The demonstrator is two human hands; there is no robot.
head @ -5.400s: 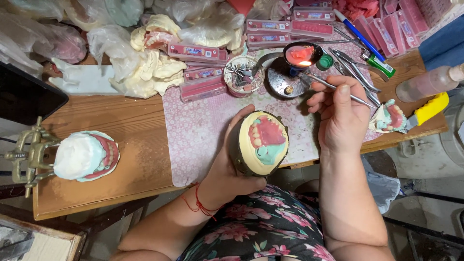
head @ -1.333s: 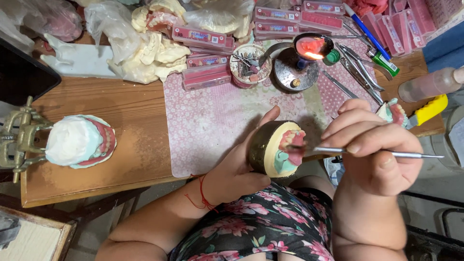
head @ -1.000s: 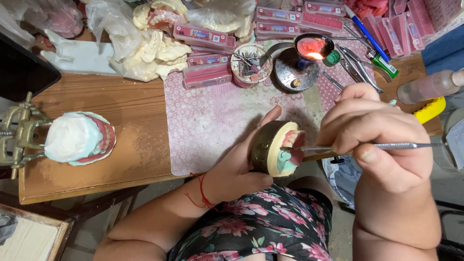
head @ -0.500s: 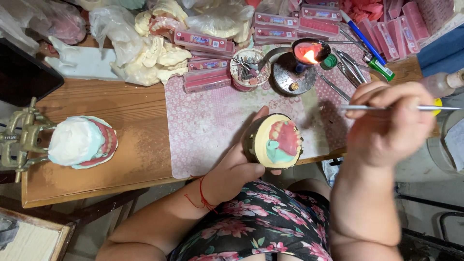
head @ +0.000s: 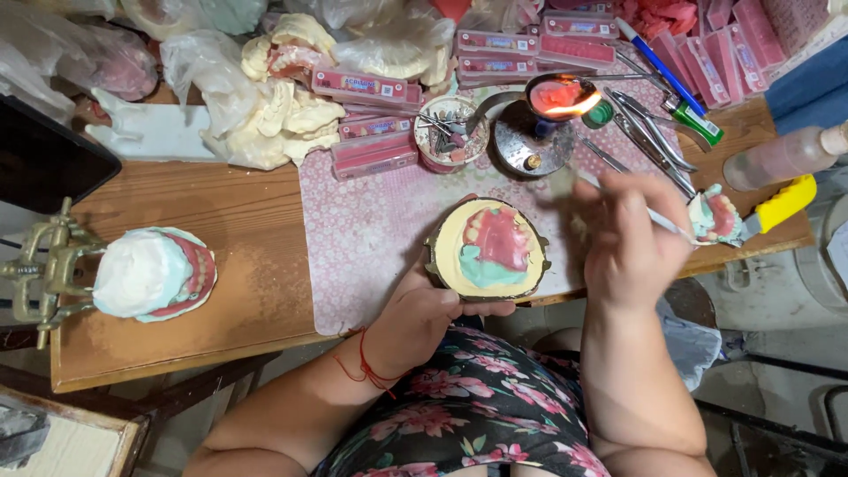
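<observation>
— Looking down from the head camera, what does the left hand (head: 422, 311) hold?

— It cups a round dental cast (head: 488, 249) from below, fingers closed around its rim. The cast has a cream base with pink wax and a patch of green, and sits at the near edge of the table (head: 230, 256), over the pink patterned mat (head: 371, 221).

— And the right hand (head: 629, 238)?

— Blurred, but closed around a thin metal instrument (head: 664, 223), whose tip points right, toward a smaller pink-and-green cast (head: 715, 215) lying beside a yellow-handled tool (head: 782, 201).

— What lies beyond the hands?

— A small lit burner (head: 558, 97) with an orange flame stands behind the cast, next to a round metal dish (head: 526, 146) and a cup of small tools (head: 450, 132). Flat pink boxes (head: 367, 87) lie in stacks further back. On the far left, a white model with pink gums is mounted in a brass articulator (head: 44, 265).
</observation>
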